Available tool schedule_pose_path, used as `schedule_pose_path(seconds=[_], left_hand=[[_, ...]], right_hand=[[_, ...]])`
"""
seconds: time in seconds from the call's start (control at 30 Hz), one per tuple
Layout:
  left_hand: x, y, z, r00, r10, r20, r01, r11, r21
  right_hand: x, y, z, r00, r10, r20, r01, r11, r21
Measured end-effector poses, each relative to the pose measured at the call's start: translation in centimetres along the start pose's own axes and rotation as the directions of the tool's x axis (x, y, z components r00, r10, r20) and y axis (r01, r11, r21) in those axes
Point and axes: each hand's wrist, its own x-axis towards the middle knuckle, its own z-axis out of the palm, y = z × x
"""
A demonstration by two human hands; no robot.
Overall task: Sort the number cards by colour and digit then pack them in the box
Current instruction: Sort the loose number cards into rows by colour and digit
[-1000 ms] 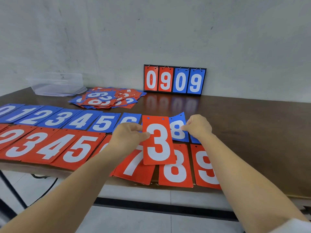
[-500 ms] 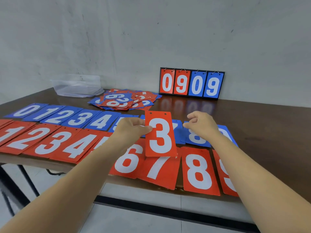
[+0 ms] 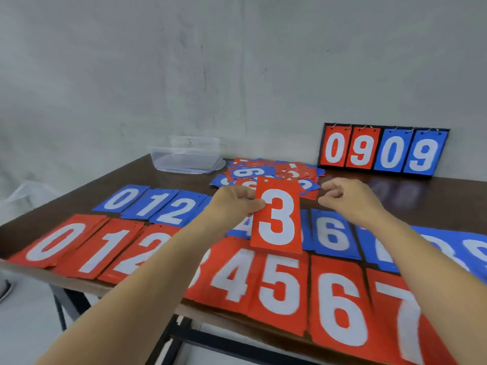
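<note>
My left hand (image 3: 234, 204) pinches a red card with a white 3 (image 3: 277, 216) by its left edge and holds it upright above the table. My right hand (image 3: 350, 200) hovers just right of the card with loosely curled fingers, holding nothing. On the dark table lies a near row of red cards (image 3: 279, 285) from 0 upward, and behind it a row of blue cards (image 3: 158, 204). My left forearm hides the red 3 pile. A loose pile of unsorted red and blue cards (image 3: 266, 172) lies further back. A clear plastic box (image 3: 187, 156) stands at the back left.
A black scoreboard stand (image 3: 383, 151) showing 0 9 0 9 leans against the wall at the back right. The table's front edge (image 3: 79, 283) runs under the red row. The grey wall rises behind the table.
The view has swung left, so the rows now show from 0. My left hand has carried the red 3 leftward along the rows. My right hand has stayed off the card.
</note>
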Motion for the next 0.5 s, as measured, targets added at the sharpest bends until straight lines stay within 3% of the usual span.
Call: schedule_pose_path(seconds=[0.27, 0.5], left_hand=[[3.1, -4.7, -13.3, 1.0, 0.02, 0.012, -0.019, 0.997, -0.072], [3.4, -8.7, -22.1, 0.998, -0.057, -0.008, 0.057, 0.997, 0.046]], right_hand=[[1.6, -6.3, 5.4, 0.996, 0.062, -0.062, -0.059, 0.997, 0.045], [1.5, -10.2, 8.3, 0.988, 0.079, -0.13, -0.078, 0.997, 0.018]])
